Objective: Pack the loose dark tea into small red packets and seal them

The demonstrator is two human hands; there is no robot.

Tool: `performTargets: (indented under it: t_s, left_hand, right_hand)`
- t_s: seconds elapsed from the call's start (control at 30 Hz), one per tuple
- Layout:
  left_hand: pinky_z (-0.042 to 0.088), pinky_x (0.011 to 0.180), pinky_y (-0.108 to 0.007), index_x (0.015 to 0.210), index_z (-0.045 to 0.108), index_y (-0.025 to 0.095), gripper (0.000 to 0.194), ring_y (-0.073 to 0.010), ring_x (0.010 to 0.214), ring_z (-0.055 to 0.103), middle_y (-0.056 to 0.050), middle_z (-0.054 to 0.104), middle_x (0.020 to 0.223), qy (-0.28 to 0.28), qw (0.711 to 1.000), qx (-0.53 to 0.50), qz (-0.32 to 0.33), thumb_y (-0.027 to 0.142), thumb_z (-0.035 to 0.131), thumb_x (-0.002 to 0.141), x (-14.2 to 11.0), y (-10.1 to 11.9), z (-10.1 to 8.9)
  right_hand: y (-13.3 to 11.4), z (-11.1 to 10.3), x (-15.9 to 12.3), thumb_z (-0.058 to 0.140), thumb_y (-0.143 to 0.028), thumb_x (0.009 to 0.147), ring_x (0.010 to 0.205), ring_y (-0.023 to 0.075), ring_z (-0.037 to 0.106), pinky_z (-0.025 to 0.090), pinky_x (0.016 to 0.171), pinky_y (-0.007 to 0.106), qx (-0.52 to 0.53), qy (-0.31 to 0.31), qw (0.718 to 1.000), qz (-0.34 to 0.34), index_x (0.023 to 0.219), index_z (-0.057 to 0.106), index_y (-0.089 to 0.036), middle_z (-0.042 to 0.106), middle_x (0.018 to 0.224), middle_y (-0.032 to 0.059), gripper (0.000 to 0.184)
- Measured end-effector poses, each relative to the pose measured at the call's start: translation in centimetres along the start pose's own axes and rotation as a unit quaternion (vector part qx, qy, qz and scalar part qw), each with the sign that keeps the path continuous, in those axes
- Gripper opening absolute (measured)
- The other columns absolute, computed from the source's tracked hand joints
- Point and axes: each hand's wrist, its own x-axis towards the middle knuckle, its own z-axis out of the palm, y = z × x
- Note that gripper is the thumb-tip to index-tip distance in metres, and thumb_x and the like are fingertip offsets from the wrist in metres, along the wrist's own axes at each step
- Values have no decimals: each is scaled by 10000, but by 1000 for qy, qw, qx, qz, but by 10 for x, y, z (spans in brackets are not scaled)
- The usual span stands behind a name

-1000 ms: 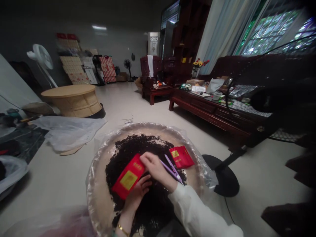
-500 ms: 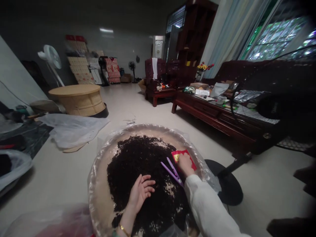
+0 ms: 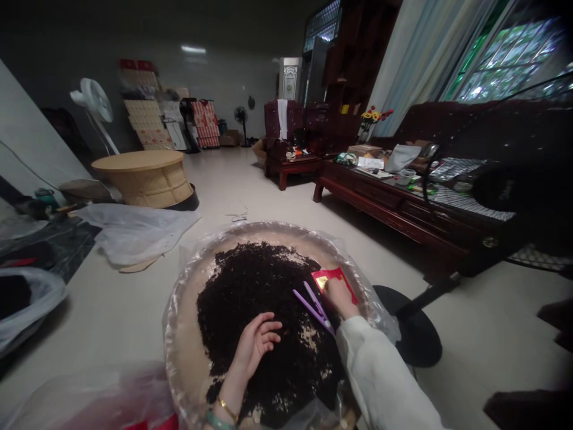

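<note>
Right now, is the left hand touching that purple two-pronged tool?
Apart. The head view shows a strip of dark, loose material between the left hand and the purple tool.

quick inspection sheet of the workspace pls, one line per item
surface: broad round tub, clear plastic around its rim
things in hand or near: dark, loose material spread in the tub; red packet near the right side; purple tongs beside it, arms apart
clutter: crumpled plastic sheet on the floor; clear plastic with red beneath it at lower left
grippers: bare hands; left hand open over the dark material, holding nothing; right hand on the packet, grip unclear
cables: thin cord along the left wall
surroundings: black fan base right of the tub; low dark-red table beyond, loaded with items
</note>
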Motion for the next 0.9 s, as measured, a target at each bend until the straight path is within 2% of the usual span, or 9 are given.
performTargets:
  t_s: [0.1, 0.23, 0.4, 0.5, 0.63, 0.7, 0.77, 0.83, 0.9]
  left_hand:
    - [436, 420, -176, 995, 570, 119, 200, -132, 523, 654, -103, 727, 789, 0, 1000, 1, 7, 269, 496, 886, -1, 0, -1]
    - [432, 418, -173, 991, 573, 117, 194, -132, 524, 654, -106, 727, 788, 5, 1000, 2, 11, 259, 497, 882, -4, 1, -2]
    - [439, 424, -175, 985, 583, 120, 188, -131, 527, 655, -106, 729, 794, 11, 1000, 4, 17, 253, 527, 865, -5, 2, -3]
    - [436, 421, -174, 987, 589, 120, 203, -133, 532, 656, -108, 730, 802, 6, 1000, 6, 18, 266, 555, 851, -4, 2, -5]
    - [444, 428, -175, 989, 590, 127, 211, -133, 537, 658, -102, 731, 799, 3, 1000, 7, 24, 272, 576, 838, -3, 1, -8]
    - [447, 433, -177, 995, 590, 123, 217, -135, 541, 659, -105, 731, 803, 0, 1000, 9, 29, 270, 579, 837, -2, 0, -8]
    - [444, 430, -178, 998, 591, 112, 227, -141, 548, 662, -117, 730, 810, 0, 999, 9, 31, 275, 579, 841, -2, 1, -8]
    - [446, 435, -186, 1006, 593, 102, 260, -154, 575, 673, -141, 729, 848, -4, 1000, 2, 26, 314, 562, 859, -3, 3, -6]
    - [478, 481, -210, 1049, 591, 99, 333, -180, 658, 694, -176, 721, 948, -14, 1000, -14, 22, 379, 525, 882, -4, 6, -2]
  right_hand:
    - [1, 2, -2, 579, -191, 807, 1044, 280, 544, 416, 797, 305, -8, 15, 1000, -7, 1044, 668, -88, 608, 1106, 200, 273]
    - [-1, 5, -3, 568, -201, 813, 1010, 281, 554, 420, 821, 323, -15, 27, 1000, -1, 1061, 642, -58, 596, 1089, 219, 296]
    - [-4, 7, -4, 649, -236, 745, 1042, 320, 544, 435, 774, 338, -15, 25, 1000, 4, 1108, 616, -53, 564, 1145, 236, 408]
    - [-2, 5, -1, 645, -239, 756, 987, 293, 587, 430, 746, 307, -1, 13, 1000, -5, 1009, 676, -82, 620, 1085, 202, 300]
    - [6, -3, 1, 608, -217, 783, 796, 210, 646, 413, 681, 254, 25, -1, 999, -23, 798, 729, -119, 704, 851, 136, 156]
    - [9, -9, -2, 588, -200, 789, 766, 205, 654, 413, 667, 256, 35, 12, 999, -17, 824, 732, -135, 716, 822, 121, 163]
    - [10, -18, -8, 555, -211, 822, 852, 216, 653, 426, 724, 276, 43, 46, 998, -12, 950, 721, -175, 723, 927, 111, 213]
    - [4, -29, -17, 540, -217, 847, 990, 236, 620, 424, 846, 335, 71, 113, 988, -72, 1018, 704, -219, 709, 1041, 95, 236]
    - [-9, -37, -30, 559, -205, 845, 1110, 259, 562, 390, 951, 420, 124, 185, 952, -212, 955, 720, -249, 705, 1073, 72, 200]
